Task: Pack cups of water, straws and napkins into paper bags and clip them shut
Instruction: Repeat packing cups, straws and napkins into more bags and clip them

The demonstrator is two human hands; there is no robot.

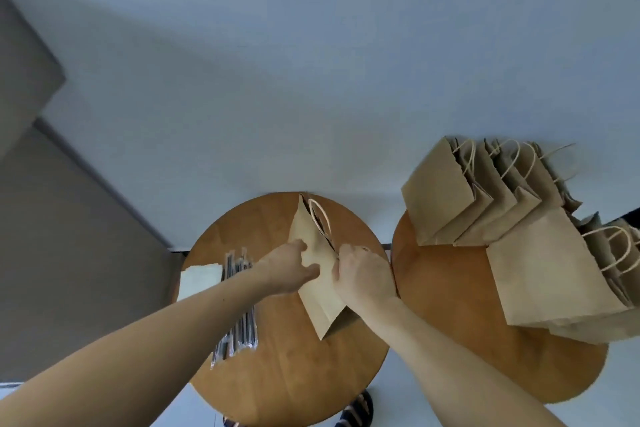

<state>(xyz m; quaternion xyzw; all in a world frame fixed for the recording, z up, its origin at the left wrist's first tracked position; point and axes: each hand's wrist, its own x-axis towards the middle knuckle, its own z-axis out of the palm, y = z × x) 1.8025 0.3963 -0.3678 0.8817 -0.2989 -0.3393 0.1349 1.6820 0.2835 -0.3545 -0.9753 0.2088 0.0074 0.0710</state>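
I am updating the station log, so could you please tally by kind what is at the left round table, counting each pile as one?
Brown paper bag: 1, gripped by the left hand and the right hand
Pile of wrapped straws: 1
Stack of white napkins: 1
Total: 3 on the left round wooden table
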